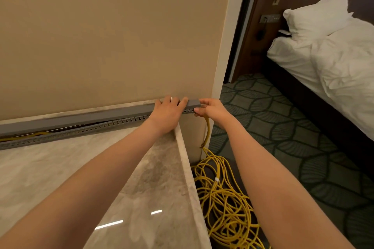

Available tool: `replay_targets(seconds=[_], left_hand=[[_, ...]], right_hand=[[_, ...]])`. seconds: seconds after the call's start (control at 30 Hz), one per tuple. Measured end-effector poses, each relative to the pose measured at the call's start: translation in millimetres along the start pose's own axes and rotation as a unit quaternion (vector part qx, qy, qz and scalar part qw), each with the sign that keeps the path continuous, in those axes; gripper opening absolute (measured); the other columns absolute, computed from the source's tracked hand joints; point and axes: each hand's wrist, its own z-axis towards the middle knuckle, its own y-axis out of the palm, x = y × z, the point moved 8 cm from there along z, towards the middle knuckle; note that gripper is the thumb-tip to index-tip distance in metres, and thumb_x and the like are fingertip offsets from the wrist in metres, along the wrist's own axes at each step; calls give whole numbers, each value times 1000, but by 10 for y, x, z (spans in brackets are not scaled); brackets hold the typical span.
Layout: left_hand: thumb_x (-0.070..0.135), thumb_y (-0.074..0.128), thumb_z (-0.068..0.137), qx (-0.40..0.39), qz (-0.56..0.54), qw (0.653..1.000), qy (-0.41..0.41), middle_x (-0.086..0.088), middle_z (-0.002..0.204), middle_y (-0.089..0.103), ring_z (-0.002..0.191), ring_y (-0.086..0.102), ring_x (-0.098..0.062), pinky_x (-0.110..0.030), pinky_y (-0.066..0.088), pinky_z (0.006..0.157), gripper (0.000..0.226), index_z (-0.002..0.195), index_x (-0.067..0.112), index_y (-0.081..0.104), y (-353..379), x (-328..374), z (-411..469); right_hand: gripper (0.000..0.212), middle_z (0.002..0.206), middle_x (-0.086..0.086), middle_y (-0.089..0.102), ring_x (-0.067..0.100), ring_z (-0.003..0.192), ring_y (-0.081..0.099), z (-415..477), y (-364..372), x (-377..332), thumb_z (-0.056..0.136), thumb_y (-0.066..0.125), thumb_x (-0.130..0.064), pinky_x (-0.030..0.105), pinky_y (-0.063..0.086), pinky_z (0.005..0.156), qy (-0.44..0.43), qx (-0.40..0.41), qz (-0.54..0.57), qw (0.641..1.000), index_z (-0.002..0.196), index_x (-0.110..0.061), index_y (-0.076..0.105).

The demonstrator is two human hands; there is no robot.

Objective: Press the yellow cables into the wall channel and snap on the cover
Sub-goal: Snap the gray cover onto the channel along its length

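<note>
At the far left of the frame a grey wall channel (66, 127) runs along the foot of the beige wall (101, 36), above the marble desk (50, 168). Its grey cover (91, 116) lies along the top, lifted at the left end, where a strand of yellow cable shows inside the slotted channel. Toward the centre the left hand (169, 110) lies flat, palm down, on the cover near the channel's right end, fingers spread and pressing, not closed around anything. Just right of it, the right hand (210, 108) is pinched at the end of the channel, fingers closed on the yellow cables (224, 202) where they leave it. From that hand the cables hang down past the desk corner and fall into a loose tangle on the patterned carpet (293, 137) at lower centre. At the upper right stands a bed (334, 62) with white bedding and a pillow.
</note>
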Motion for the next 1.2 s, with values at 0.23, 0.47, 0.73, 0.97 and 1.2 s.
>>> replay_targets(seconds=[0.23, 0.47, 0.73, 0.97, 1.2], left_hand=[[11, 32, 97, -31, 32, 999, 13, -17, 140, 34, 124, 41, -36, -52, 41, 94, 59, 150, 11, 5, 35, 6, 4], [11, 34, 97, -56, 31, 998, 11, -16, 141, 32, 125, 40, -38, -55, 38, 97, 62, 151, 12, 4, 30, 6, 8], [11, 32, 96, -52, 27, 998, 16, -15, 141, 32, 127, 39, -38, -55, 37, 98, 61, 150, 10, 4, 21, 20, 10], [12, 36, 94, -83, -20, 996, 25, -16, 141, 33, 125, 38, -39, -56, 33, 100, 64, 150, 12, 5, 42, -14, -3], [7, 45, 89, -113, -253, 960, -26, -14, 146, 31, 134, 35, -34, -48, 26, 109, 75, 151, 14, 4, 19, -173, 49]], right_hand=[[49, 99, 13, 60, 15, 63, 57, 3, 69, -61, 102, 24, -39, 18, 50, 52, 112, 28, 45, 992, 122, -3, 50], [30, 75, 12, 58, 20, 56, 56, 209, 109, -141, 94, 34, -24, 23, 44, 39, 188, 42, -151, 970, 86, -4, 55], [34, 65, 10, 53, 20, 50, 53, 296, 177, -292, 93, 35, -12, 24, 41, 39, 111, 26, -292, 950, 64, -6, 51], [33, 67, 12, 57, 19, 50, 56, 272, 198, -346, 94, 36, -9, 16, 38, 31, 64, 21, -339, 938, 86, 4, 65], [31, 87, 14, 68, 27, 74, 67, 228, 480, -542, 94, 38, -16, 34, 54, 70, 22, 0, -393, 919, 80, -5, 64]])
